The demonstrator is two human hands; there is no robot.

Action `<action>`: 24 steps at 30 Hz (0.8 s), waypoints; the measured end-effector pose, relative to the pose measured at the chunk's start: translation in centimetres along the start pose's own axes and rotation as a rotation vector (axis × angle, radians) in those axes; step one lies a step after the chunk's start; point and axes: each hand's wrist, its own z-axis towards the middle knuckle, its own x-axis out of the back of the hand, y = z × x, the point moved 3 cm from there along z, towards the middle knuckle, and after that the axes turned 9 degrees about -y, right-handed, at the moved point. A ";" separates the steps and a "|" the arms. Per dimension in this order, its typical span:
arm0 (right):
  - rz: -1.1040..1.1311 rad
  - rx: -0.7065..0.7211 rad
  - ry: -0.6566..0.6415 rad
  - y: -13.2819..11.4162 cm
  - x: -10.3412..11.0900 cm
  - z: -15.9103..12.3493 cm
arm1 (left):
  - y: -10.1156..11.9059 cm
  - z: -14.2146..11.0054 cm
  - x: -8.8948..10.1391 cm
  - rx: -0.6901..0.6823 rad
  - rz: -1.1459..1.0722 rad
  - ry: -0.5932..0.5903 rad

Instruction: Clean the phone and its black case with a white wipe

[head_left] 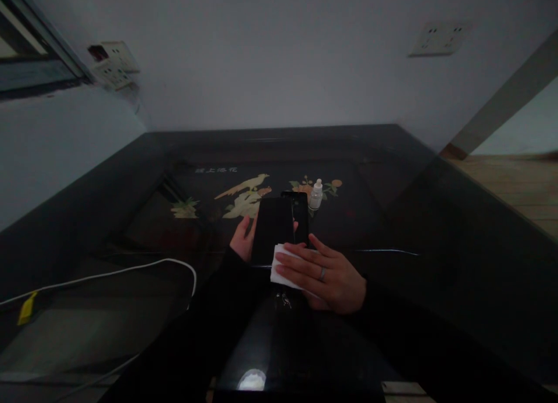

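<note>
My left hand is wrapped round the left edge of a black smartphone, with fingertips showing at its right side. The phone's dark face is turned towards me. My right hand, with a ring on one finger, presses a folded white tissue against the phone's lower right corner. A second black phone or phone case lies partly hidden behind the first. Just beyond it stands a small white bottle with a narrow cap, upright on the table.
The glossy black table carries a painted bird and flowers. A white cable with a yellow tag runs along the left. Sockets are on the wall behind. Light reflects off the table's near part.
</note>
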 end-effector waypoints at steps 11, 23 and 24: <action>0.041 0.021 0.068 -1.3 0.2 0.3 | -0.2 0.2 -0.8 0.098 0.025 0.111; 0.048 -0.130 0.115 -0.1 0.7 -0.4 | -0.9 0.1 -1.6 0.060 0.124 0.172; 0.058 -0.076 0.106 -0.7 0.6 -0.3 | -0.8 0.1 -1.5 0.075 0.136 0.154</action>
